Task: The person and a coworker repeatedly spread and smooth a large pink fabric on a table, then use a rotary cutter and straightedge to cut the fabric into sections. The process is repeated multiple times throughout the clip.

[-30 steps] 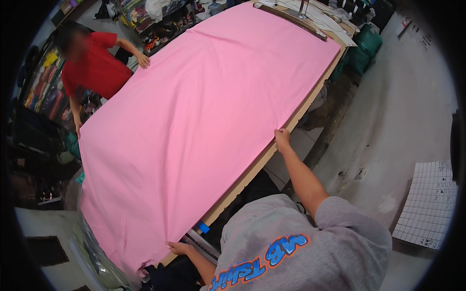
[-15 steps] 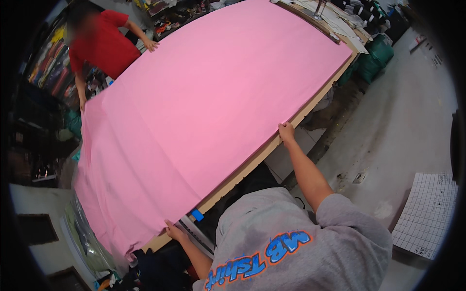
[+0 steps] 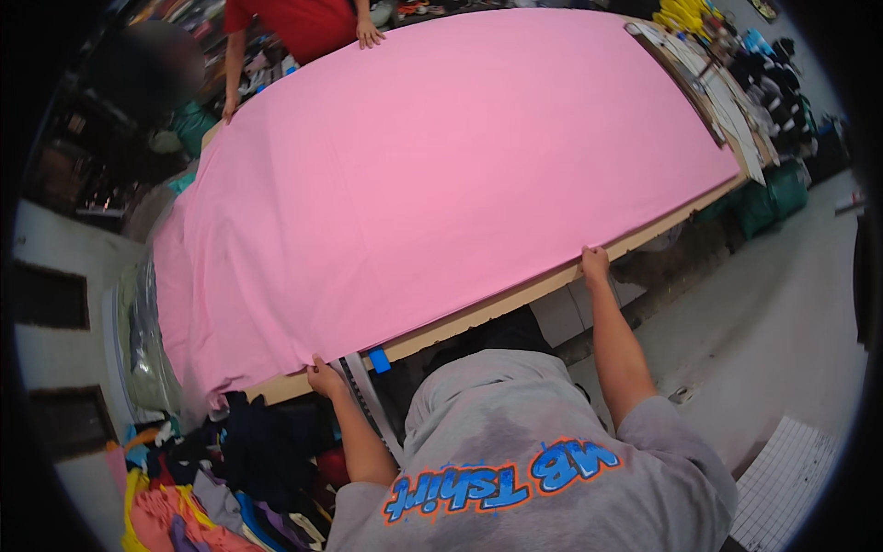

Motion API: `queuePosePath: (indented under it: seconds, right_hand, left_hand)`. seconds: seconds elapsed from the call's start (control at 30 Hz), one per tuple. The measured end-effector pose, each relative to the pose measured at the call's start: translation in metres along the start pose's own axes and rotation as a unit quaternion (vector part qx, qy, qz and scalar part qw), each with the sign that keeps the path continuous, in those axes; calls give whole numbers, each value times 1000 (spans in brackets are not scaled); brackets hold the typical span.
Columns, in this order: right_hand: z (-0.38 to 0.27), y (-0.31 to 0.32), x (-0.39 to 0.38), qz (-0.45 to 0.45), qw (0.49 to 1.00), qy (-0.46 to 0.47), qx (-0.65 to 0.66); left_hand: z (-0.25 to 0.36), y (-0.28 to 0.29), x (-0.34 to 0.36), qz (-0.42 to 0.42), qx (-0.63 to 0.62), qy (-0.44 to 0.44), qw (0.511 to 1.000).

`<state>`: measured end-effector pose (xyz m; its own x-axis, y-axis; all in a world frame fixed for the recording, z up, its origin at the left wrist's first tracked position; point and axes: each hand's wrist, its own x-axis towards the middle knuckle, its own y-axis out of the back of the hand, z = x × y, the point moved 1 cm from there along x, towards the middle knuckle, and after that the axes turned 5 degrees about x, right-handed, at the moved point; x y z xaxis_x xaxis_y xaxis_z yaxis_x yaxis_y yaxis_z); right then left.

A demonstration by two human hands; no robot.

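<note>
A wide pink fabric sheet (image 3: 460,156) covers a long wooden table (image 3: 441,329), smooth over most of it and rumpled toward the left end. My left hand (image 3: 322,375) pinches its near edge toward the left, close to a small blue piece (image 3: 379,360) at the table's edge. My right hand (image 3: 593,260) is closed on the same edge farther right. Across the table, a person in red (image 3: 294,23) has one hand (image 3: 228,109) at the fabric's far edge and the other (image 3: 370,33) resting on it with fingers spread.
Papers and a long bar (image 3: 681,83) lie on the table's right end. Green sacks (image 3: 773,198) sit beside it, under dark piled items. A heap of coloured cloth (image 3: 175,515) is at the lower left, below a clear plastic-wrapped bundle (image 3: 138,340). A gridded sheet (image 3: 782,483) is at lower right.
My view has swung, bringing the cloth heap further into sight. The deep creases across the fabric's middle have flattened out. Both my hands still grip the near edge.
</note>
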<state>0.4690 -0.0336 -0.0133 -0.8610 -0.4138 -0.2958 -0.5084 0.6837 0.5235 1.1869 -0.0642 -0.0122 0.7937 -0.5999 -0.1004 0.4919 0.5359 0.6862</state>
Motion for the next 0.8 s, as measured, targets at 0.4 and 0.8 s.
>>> queuePosePath:
  seconds: [0.4,0.8]
  right_hand:
    - [-1,10,5,-24,999,-17,24]
    - [23,16,-4,-110,984,-39,136]
  left_hand:
    - [9,0,-14,-9,84,44,995]
    - [25,7,-11,11,85,35,996]
